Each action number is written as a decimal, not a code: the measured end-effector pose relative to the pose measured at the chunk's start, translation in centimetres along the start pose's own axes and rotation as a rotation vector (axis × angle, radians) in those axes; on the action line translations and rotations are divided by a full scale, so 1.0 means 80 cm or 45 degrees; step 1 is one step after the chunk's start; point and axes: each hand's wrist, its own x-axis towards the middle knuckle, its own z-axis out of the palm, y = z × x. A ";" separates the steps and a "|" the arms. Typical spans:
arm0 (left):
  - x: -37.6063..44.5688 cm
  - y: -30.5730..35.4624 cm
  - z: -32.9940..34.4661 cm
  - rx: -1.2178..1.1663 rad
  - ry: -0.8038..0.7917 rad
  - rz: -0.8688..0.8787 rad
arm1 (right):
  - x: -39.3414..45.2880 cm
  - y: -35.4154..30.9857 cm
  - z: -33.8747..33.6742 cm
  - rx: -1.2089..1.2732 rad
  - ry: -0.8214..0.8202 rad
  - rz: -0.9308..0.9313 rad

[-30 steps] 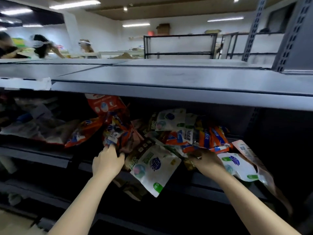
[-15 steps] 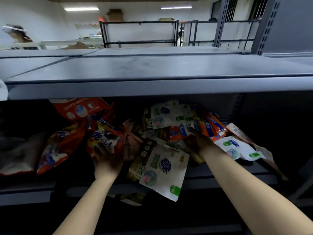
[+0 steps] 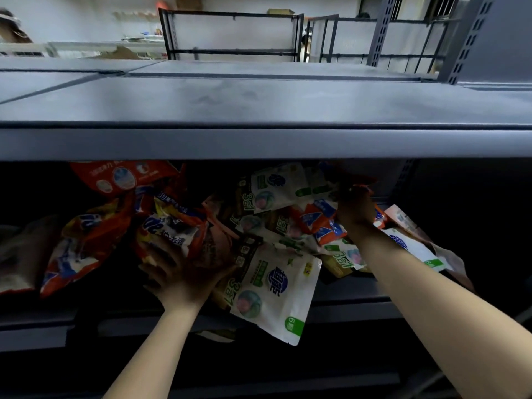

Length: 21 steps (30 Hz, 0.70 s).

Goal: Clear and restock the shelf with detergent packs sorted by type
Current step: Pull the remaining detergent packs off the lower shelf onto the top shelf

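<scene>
Detergent packs (image 3: pixel 218 226) lay heaped on the dark lower shelf (image 3: pixel 345 298), under the bare grey upper shelf (image 3: pixel 259 108). Your left hand (image 3: pixel 184 275), at seven o'clock of the heap, gripped an orange pack (image 3: pixel 169 228) from below. Your right hand (image 3: pixel 355 208), at three o'clock, curled around another orange pack (image 3: pixel 319 220). A white pack (image 3: pixel 276 292) overhung the shelf edge at six o'clock.

Across the top of my view stand black metal racks (image 3: pixel 230 33), with a cardboard box (image 3: pixel 280 11) on top.
</scene>
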 end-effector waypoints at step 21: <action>-0.021 -0.010 0.016 0.314 -0.029 0.588 | -0.033 0.028 -0.057 0.439 0.679 -0.212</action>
